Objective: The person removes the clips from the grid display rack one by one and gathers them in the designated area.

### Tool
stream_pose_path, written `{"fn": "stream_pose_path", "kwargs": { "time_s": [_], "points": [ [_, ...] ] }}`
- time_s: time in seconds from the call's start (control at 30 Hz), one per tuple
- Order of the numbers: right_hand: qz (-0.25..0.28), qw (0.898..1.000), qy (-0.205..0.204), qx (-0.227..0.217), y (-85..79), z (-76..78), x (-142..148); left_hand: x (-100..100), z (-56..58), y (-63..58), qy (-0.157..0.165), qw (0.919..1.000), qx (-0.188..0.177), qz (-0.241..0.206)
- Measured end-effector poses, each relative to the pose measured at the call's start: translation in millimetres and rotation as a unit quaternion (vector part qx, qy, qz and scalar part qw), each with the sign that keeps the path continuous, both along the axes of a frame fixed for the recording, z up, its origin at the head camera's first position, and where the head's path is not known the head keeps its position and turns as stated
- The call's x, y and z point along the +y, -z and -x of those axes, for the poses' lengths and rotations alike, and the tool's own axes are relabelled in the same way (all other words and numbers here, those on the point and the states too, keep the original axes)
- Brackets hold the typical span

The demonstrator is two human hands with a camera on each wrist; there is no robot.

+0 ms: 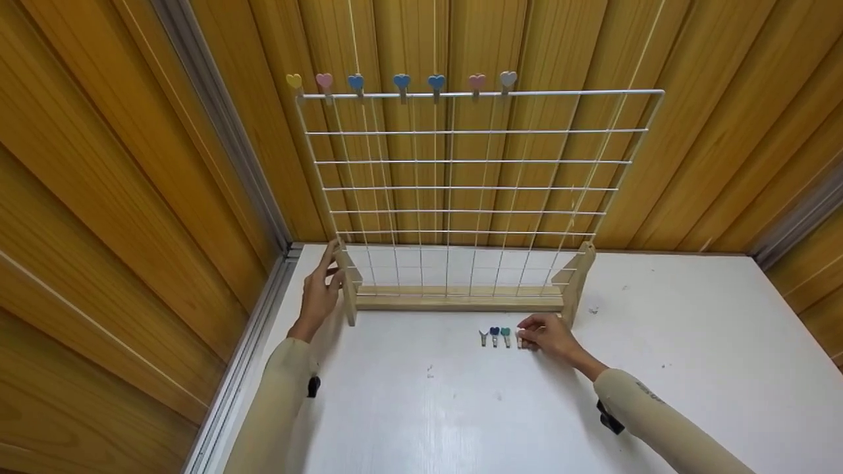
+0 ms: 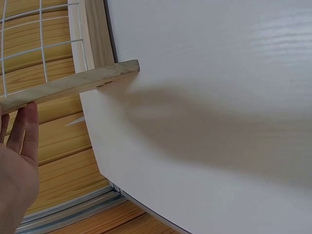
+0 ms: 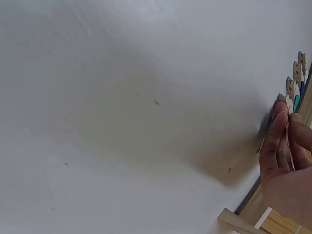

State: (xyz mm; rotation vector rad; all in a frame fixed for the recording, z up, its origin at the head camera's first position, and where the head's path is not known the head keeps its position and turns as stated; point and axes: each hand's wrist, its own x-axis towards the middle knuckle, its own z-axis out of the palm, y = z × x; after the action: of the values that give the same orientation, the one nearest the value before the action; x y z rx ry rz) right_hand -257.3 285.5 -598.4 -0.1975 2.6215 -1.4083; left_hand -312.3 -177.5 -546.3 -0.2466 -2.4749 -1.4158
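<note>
A white wire grid rack (image 1: 474,187) stands in a wooden base (image 1: 454,303) on the table. My left hand (image 1: 319,296) touches the outer side of the base's left wooden leg (image 1: 349,296); in the left wrist view its fairly straight fingers (image 2: 30,126) rest against that leg. My right hand (image 1: 546,336) pinches a small wooden clothespin (image 1: 520,339) at the right end of a short row on the table; the fingers partly hide it. Beside it lie a teal heart clothespin (image 1: 506,334), a dark blue heart clothespin (image 1: 494,334) and another clothespin (image 1: 483,338).
Several heart clothespins, among them a yellow one (image 1: 294,81), a blue one (image 1: 402,81) and a white one (image 1: 508,79), are clipped along the grid's top bar. Wood-plank walls (image 1: 718,151) enclose the white table (image 1: 408,408) at the back and sides.
</note>
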Motion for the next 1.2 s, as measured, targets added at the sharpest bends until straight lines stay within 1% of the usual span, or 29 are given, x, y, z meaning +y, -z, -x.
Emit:
{"fn": "stream_pose_path", "kwargs": {
  "time_s": [0.13,0.2,0.33,0.4,0.57,0.7,0.83,0.93,1.03,1.1,1.2],
  "points": [
    [-0.006,1.000,0.010,-0.007,-0.6,-0.6,1.7,4.1,1.2,1.6,0.010,0.9999,0.012,-0.005],
    [-0.005,1.000,0.006,-0.007,-1.3,-0.4,2.9,5.2,1.5,2.1,0.012,0.9997,0.019,-0.006],
    [-0.009,1.000,-0.015,0.007,-3.3,0.3,5.5,5.7,0.7,2.1,0.005,0.9995,0.029,-0.009],
    [-0.010,1.000,-0.022,0.013,-4.8,0.3,7.4,6.0,0.6,1.4,0.004,0.9995,0.030,-0.013],
    [0.000,1.000,-0.028,0.006,-11.6,0.3,15.0,9.2,2.0,-1.2,0.009,0.9997,0.021,-0.013],
    [0.006,0.998,-0.056,0.015,-23.8,1.4,23.8,10.7,1.3,-2.1,0.010,0.9998,0.017,-0.010],
    [-0.011,0.996,-0.082,0.027,-45.7,4.5,29.7,7.9,-0.5,0.1,0.012,0.9997,0.021,-0.009],
    [-0.025,0.996,-0.087,0.026,-70.2,8.4,27.7,3.9,-1.7,2.0,0.010,0.9995,0.028,-0.011],
    [-0.026,0.995,-0.093,0.028,-101.8,12.6,20.9,0.4,-3.0,2.6,0.008,0.9996,0.026,-0.011],
    [-0.028,0.994,-0.100,0.038,-125.9,15.0,15.2,-1.0,-3.6,2.6,0.009,0.9997,0.021,-0.010],
    [-0.036,0.992,-0.108,0.057,-162.3,20.4,5.0,-3.3,-1.0,0.4,0.010,0.9997,0.021,-0.001]
  ]
}}
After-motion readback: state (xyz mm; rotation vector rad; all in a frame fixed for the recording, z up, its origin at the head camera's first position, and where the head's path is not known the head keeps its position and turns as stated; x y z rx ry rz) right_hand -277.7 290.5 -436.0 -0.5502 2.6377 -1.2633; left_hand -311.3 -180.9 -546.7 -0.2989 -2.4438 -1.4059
